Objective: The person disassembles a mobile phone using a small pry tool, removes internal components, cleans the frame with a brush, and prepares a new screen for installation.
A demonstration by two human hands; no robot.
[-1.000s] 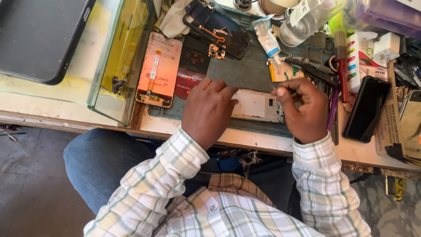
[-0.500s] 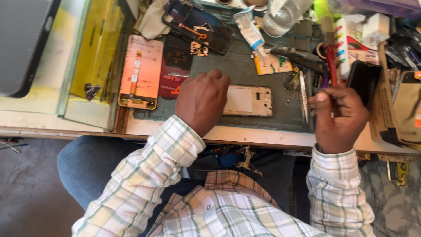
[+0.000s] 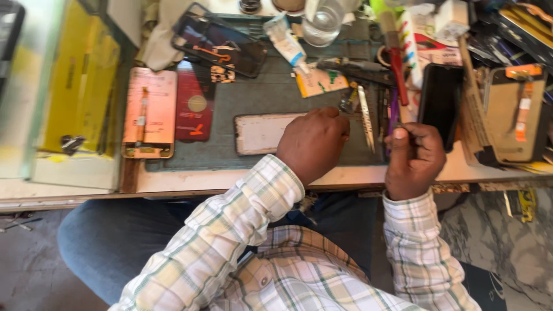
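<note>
The white phone back panel (image 3: 262, 133) lies flat on the grey-green work mat (image 3: 253, 95), its long axis running left to right along the mat's near edge. Its left end is bare; its right end disappears under the left hand (image 3: 314, 144), which rests on it knuckles up with the fingers curled down and pressed close together over that end. Whether the fingertips grip the panel's edge cannot be told.

Just right of the panel, the right hand (image 3: 413, 158) hovers at the mat's near right corner, closed into a loose fist with the thumb pressed against the forefinger; it seems to pinch something thin, too small to make out. Between the two hands a pair of metal tweezers (image 3: 365, 117) lies on the mat, pointing away from the person.

Left of the panel lie a dark red phone cover (image 3: 194, 102) and, beyond it, a pinkish phone frame (image 3: 150, 112). Behind the panel, at the mat's far edge, lie a dark phone screen (image 3: 222, 41), a small glue tube (image 3: 285, 39) and a clear glass jar (image 3: 322, 23); its contents cannot be made out. Right of the panel, past the right hand, a black phone (image 3: 440, 98) lies lengthwise away from the person.
</note>
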